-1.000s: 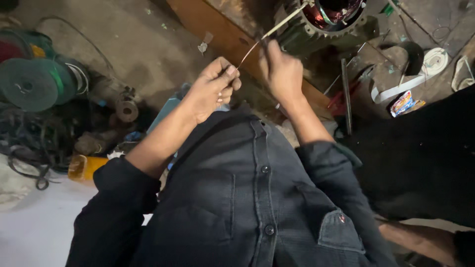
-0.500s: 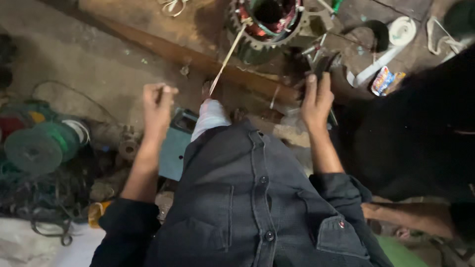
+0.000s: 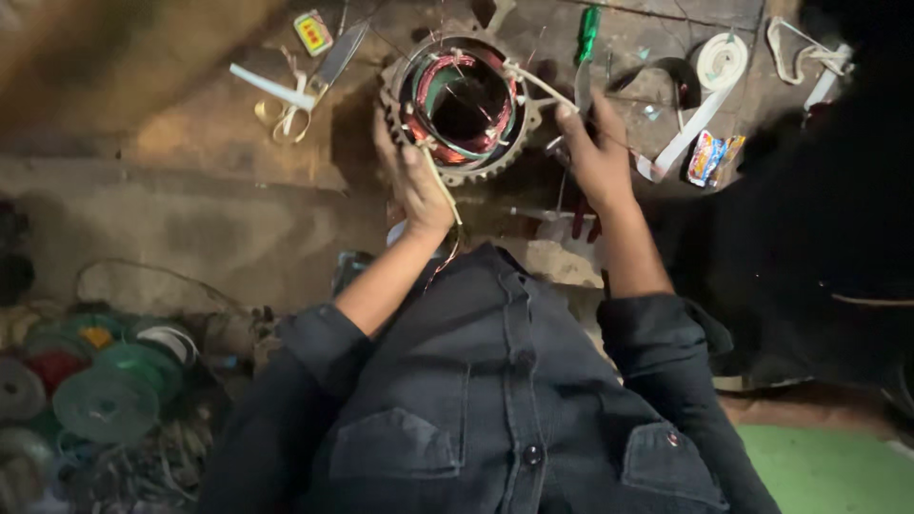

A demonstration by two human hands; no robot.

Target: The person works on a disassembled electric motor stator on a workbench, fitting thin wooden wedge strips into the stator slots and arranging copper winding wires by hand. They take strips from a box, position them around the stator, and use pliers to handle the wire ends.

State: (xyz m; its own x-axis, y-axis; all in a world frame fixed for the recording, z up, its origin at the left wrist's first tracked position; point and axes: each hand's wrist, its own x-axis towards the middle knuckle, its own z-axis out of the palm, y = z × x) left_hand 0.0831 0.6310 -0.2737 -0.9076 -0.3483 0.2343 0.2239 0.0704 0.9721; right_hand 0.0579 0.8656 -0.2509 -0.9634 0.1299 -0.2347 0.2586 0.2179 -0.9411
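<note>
Dusty wooden boards carry a round motor stator (image 3: pixel 464 103) wound with copper coils, near a green screwdriver (image 3: pixel 586 33) and white tape roll (image 3: pixel 721 63). Left hand (image 3: pixel 416 181) grips its toothed rim, fingers curled. Right hand (image 3: pixel 595 152) pinches a pale strip (image 3: pixel 535 82) at its edge.

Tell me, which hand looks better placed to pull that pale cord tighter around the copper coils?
Probably the right hand: it already pinches the pale cord running off the motor stator. The left hand grips the stator's toothed rim, seemingly steadying it, with another strand trailing below.
</note>
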